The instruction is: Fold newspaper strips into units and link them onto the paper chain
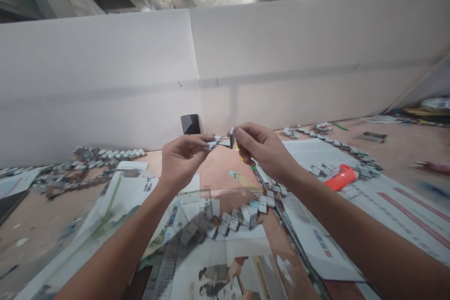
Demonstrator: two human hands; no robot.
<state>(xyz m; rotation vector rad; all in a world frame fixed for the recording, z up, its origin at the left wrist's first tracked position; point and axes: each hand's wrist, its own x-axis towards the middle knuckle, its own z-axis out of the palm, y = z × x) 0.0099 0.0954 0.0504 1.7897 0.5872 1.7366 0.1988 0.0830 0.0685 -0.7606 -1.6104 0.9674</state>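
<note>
Both my hands are raised above the table and meet at the middle of the view. My left hand [183, 159] pinches one end of a small folded paper piece [217, 142]. My right hand [262, 147] pinches a second folded paper piece [232, 137] pressed against the first. A chain of folded paper links [232, 220] lies on newspapers [140, 206] just below my wrists. The fingers of both hands are closed.
Long chains of folded paper links [87, 164] lie at the left and at the right [337, 150]. An orange cutter-like tool [340, 177] rests on papers at the right. A dark phone [190, 123] leans on the white board wall [246, 65].
</note>
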